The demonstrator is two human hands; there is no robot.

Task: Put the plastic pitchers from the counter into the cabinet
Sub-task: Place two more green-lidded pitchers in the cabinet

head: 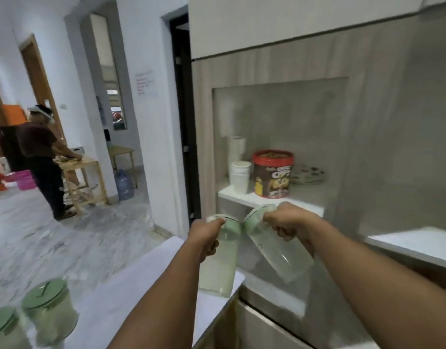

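Note:
I hold two clear plastic pitchers with pale green lids in the air in front of the cabinet. My left hand (204,238) grips the handle of the left pitcher (220,268), which hangs nearly upright. My right hand (290,222) grips the right pitcher (280,255), tilted with its lid toward the left one; the two lids almost touch. Two more green-lidded pitchers (50,313) (5,331) stand on the white counter (121,293) at the lower left. The cabinet's open shelf (244,196) lies just behind and above my hands.
On the shelf stand stacked white cups (240,176), a red-lidded cereal tub (272,173) and a patterned plate (309,175). A white ledge (416,245) juts out at right. Far left, a person (40,157) works at a wooden table; a water jug (123,185) stands on the floor.

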